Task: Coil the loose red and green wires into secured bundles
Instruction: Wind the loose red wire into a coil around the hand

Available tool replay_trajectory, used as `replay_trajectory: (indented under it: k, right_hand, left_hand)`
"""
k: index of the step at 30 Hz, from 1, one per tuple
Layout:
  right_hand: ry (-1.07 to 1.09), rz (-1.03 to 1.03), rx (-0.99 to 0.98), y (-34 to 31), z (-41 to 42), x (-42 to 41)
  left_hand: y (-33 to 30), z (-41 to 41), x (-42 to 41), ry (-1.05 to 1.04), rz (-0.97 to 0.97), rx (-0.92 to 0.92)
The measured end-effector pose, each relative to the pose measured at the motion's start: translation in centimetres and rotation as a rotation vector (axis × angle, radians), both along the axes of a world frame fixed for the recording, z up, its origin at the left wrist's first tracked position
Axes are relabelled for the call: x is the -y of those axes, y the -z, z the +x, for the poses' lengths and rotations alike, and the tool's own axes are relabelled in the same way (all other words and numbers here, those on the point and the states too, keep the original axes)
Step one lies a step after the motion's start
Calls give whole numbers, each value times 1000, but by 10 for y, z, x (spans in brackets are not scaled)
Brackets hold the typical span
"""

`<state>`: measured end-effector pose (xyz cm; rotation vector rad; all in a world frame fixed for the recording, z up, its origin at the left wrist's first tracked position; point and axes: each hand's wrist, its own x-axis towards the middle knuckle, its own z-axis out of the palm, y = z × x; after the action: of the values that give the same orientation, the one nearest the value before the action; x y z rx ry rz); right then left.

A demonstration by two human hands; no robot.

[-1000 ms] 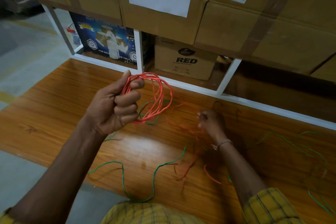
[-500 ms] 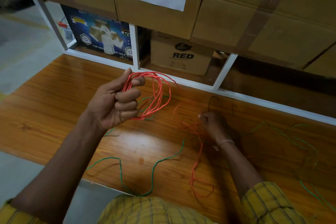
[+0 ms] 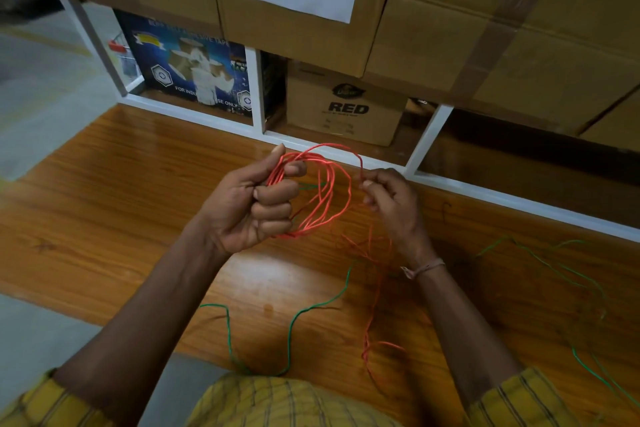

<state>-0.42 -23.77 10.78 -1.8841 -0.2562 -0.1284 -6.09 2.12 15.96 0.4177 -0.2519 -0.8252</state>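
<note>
Above the wooden board point(image 3: 104, 218), another red loop goes on.
Her right hand point(image 3: 391, 204) has come up off the board, pinching the red wire point(image 3: 325, 191) beside the coil gripped in the left hand point(image 3: 252, 208); green wire point(image 3: 294, 319) lies loose below.

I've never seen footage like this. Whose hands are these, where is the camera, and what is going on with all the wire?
There is no machine here: a person wears one camera on the head, looking forward and down, so you see their own arms from above. The left hand is closed around a coil of red wire, several loops gathered together. The right hand pinches the same red wire near the top of the loops. The loose red tail trails down toward the person. Loose green wire lies uncoiled on the wooden board. Behind stand cardboard boxes in a white rack. Nothing ties the coil yet.
</note>
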Motion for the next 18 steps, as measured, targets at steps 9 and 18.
replay_trajectory:
  k: [9, 18]
  right_hand:
    - [-177, -96, -191, 29, -13, -19]
    - [-533, -88, -701, 23, -34, -30]
  left_hand:
    - [0, 9, 16, -354, 97, 135]
    - [10, 27, 25, -785, 590, 269]
